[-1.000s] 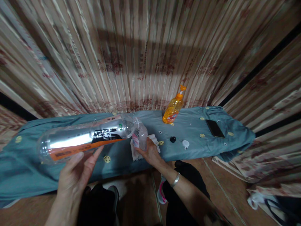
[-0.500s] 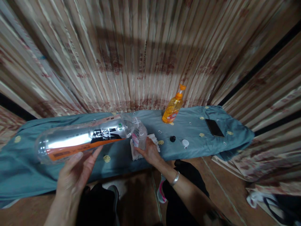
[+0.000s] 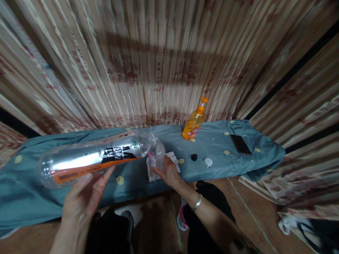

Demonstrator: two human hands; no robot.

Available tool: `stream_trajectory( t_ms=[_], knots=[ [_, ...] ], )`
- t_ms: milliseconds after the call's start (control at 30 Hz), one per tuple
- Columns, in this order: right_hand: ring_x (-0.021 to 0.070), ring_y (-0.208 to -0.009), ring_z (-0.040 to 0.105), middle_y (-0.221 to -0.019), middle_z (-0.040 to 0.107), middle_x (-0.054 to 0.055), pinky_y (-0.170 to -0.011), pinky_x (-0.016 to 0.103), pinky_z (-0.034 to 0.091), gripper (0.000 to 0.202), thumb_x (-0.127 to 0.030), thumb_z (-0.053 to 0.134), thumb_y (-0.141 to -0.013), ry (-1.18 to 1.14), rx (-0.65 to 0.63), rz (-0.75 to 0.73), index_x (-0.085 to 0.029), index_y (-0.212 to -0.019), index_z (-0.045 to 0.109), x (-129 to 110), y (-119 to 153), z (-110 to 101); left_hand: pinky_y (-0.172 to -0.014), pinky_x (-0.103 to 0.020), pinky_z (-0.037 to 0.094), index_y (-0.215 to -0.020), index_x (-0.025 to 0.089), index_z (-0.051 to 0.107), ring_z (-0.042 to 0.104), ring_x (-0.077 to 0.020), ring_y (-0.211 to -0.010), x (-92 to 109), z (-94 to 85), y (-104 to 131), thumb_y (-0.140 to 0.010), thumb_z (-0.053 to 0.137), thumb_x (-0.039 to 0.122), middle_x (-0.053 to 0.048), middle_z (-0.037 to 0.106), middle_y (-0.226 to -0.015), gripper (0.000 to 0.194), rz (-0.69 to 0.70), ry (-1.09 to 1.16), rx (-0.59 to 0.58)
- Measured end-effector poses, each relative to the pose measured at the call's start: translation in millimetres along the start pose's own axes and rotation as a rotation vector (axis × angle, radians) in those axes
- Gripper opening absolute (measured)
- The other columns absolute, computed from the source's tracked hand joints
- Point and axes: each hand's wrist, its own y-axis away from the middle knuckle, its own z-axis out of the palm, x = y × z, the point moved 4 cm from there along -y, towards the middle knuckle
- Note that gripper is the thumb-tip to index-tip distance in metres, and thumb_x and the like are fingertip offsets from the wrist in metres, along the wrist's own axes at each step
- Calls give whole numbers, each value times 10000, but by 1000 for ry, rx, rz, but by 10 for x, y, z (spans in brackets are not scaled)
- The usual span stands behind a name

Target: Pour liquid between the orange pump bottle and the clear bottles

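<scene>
My left hand (image 3: 88, 190) is closed around the underside of a large clear plastic bottle (image 3: 92, 158) with a silver, black and orange label. It lies nearly level, its neck pointing right. At that neck stands a smaller clear plastic bottle (image 3: 160, 153) with a pinkish label, gripped by my right hand (image 3: 169, 171). The two mouths meet or nearly touch; I cannot tell which. Beneath the small bottle is a white cloth (image 3: 155, 176). Whether liquid passes between the bottles cannot be made out.
On the teal patterned cover (image 3: 137, 187) stands an orange pump bottle (image 3: 193, 125). A black cap (image 3: 194, 156) and a white cap (image 3: 208, 162) lie to the right of the cloth. Farther right lies a dark phone (image 3: 240, 144). A striped curtain (image 3: 159, 70) hangs behind.
The large bottle has shifted very slightly left and its base end a little lower. Both hands keep their hold; otherwise the scene is nearly the same.
</scene>
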Motion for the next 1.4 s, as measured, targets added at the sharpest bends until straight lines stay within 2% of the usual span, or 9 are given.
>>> stream_trajectory(
  t_ms=[167,367,500,733,900,1067,1133,1300,1400],
  knots=[
    [321,-1035,716,-1084,732,143,-893,459,607,504,-390,785,-825,10,4,1,-145,-1227,604,3,5,16,-1207,-582,382,-816,301,725,473,-340,-1406,21,30,17,-447,942,317,45,783,-977,428,12,-20,-25],
    [326,-1014,722,-1043,737,138,-894,452,615,475,-360,804,-811,25,11,-10,-136,-1187,620,-1,0,27,-1239,-592,322,-795,297,718,403,-350,-1455,9,49,7,-390,975,331,63,783,-994,481,-6,-3,-1],
    [325,-1002,727,-1038,734,134,-868,458,625,447,-376,776,-837,20,33,-37,-131,-1179,623,-15,2,11,-1224,-585,354,-811,301,719,373,-351,-1472,10,46,4,-396,968,320,75,773,-1076,484,-5,-4,4],
    [341,-1012,728,-1056,740,138,-883,465,624,468,-376,772,-841,37,40,-48,-129,-1204,612,-21,6,7,-1145,-571,469,-838,303,725,461,-357,-1414,45,68,29,-445,944,315,46,775,-1078,450,16,-17,-15],
    [339,-990,728,-1037,744,156,-872,445,623,468,-364,806,-815,43,17,-25,-137,-1174,609,-18,2,0,-1176,-597,424,-809,302,719,483,-358,-1394,49,82,23,-426,957,325,51,781,-1001,451,15,-16,-16],
    [344,-987,728,-1056,737,154,-863,431,624,475,-414,766,-858,66,24,-25,-138,-1207,601,-59,10,-37,-1215,-590,365,-781,308,712,519,-335,-1359,17,28,8,-422,963,329,63,779,-977,439,1,-6,-8],
    [343,-984,730,-1048,738,147,-857,412,625,481,-418,768,-859,74,34,-26,-140,-1213,600,-87,15,-63,-1201,-586,392,-774,300,706,550,-322,-1321,10,4,1,-418,968,326,66,776,-967,443,2,-7,-3],
    [344,-1012,729,-1067,740,144,-880,394,615,456,-405,726,-889,79,18,-39,-122,-1220,590,-113,16,-87,-1084,-570,538,-749,287,687,627,-301,-1196,6,-10,-15,-374,981,321,83,738,-769,478,-9,4,19],
    [357,-1023,723,-1083,740,153,-883,446,620,482,-381,768,-849,59,7,-43,-131,-1222,592,-70,9,-52,-1074,-549,541,-742,286,683,632,-294,-1188,11,5,-15,-351,988,340,76,764,-874,499,9,-11,19]
  ],
)
